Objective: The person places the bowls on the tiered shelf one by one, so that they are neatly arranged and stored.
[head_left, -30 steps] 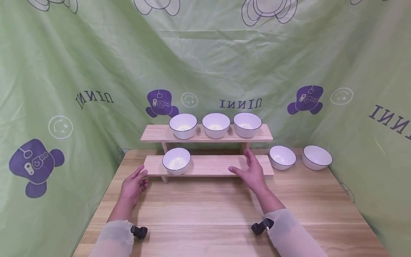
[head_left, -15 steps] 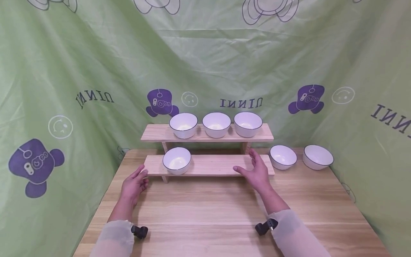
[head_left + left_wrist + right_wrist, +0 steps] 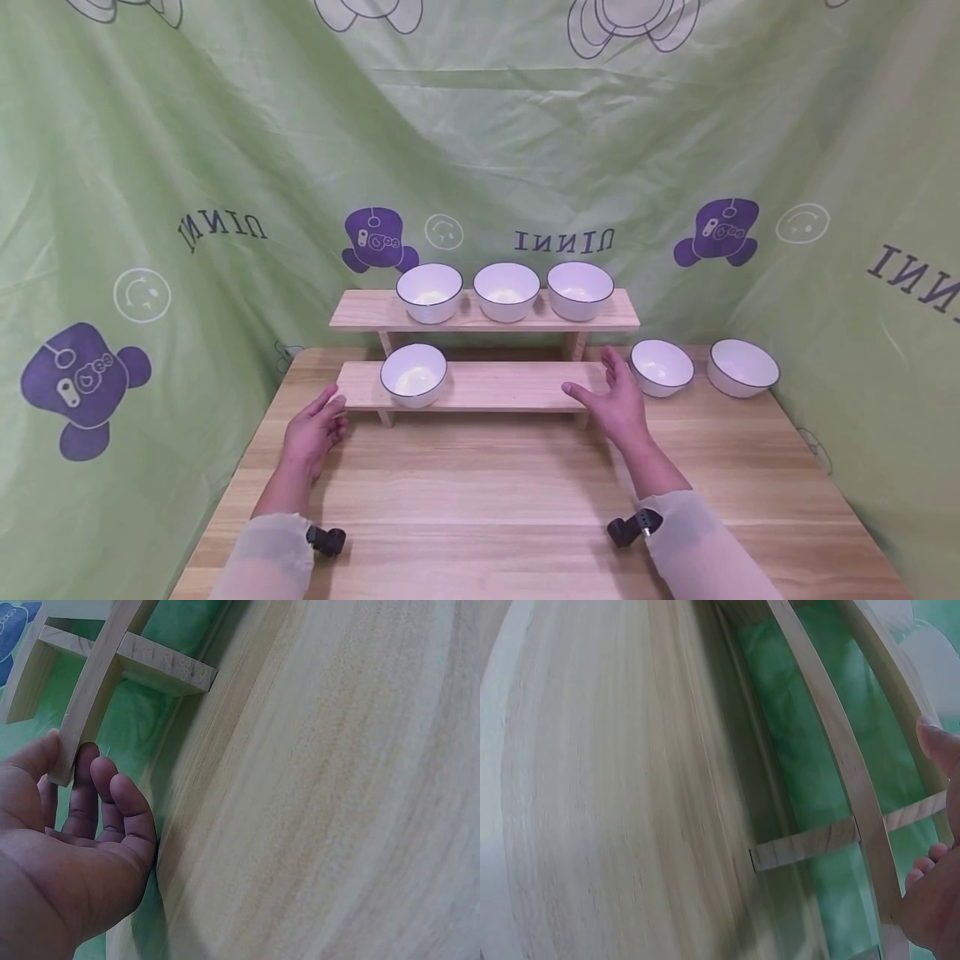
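Observation:
A two-tier wooden shelf stands at the back of the table. My left hand pinches the left end of its lower board; in the left wrist view the thumb is on one face and the fingers on the other. My right hand is at the board's right end, thumb spread from the raised fingers, holding nothing. In the right wrist view this hand is partly cut off beside the shelf. A white dark-rimmed bowl sits left on the lower board.
Three matching bowls, left, middle and right, line the upper board. Two more bowls, a near one and a far one, stand on the table right of the shelf. Green cloth hangs behind.
My right hand has slid rightward along the lower board to its right end, its thumb and fingers still spread. The left hand and the bowls have stayed in place.

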Action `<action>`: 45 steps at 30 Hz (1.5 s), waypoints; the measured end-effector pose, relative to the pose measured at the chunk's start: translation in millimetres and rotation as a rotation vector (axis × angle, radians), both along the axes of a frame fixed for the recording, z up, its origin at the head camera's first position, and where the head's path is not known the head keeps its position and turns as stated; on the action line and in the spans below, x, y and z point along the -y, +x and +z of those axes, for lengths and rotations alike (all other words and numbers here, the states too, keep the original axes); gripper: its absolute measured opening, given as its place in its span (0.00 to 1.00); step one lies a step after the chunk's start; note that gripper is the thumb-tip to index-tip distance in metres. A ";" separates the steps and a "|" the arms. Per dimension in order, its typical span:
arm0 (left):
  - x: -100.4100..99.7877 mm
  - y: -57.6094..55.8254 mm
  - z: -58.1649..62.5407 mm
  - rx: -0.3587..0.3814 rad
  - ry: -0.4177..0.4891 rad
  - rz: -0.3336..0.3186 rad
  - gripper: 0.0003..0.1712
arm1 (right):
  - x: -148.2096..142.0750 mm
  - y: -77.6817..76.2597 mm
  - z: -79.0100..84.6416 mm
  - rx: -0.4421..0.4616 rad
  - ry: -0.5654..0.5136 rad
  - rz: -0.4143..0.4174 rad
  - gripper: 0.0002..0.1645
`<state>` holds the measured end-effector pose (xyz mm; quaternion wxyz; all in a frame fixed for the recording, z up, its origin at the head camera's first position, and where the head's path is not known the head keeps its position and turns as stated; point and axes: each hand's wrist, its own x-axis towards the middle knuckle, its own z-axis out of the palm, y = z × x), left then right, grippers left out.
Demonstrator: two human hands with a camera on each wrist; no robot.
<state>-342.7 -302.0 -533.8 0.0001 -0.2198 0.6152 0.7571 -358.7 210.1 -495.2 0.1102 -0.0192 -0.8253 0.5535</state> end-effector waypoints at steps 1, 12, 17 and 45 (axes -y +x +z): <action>-0.2 0.2 0.0 0.001 -0.001 -0.003 0.42 | -1.4 0.0 0.1 0.000 0.000 -0.003 0.69; -1.5 2.1 1.8 -0.007 0.013 -0.007 0.42 | -17.2 -0.3 1.3 -0.016 0.016 -0.058 0.68; -1.5 1.9 1.1 -0.007 0.017 -0.010 0.43 | -25.8 -1.8 -0.4 -0.033 0.003 -0.095 0.67; -0.3 -0.4 -1.3 -0.011 0.042 -0.012 0.41 | -62.2 -10.6 -8.5 -0.090 0.068 -0.294 0.58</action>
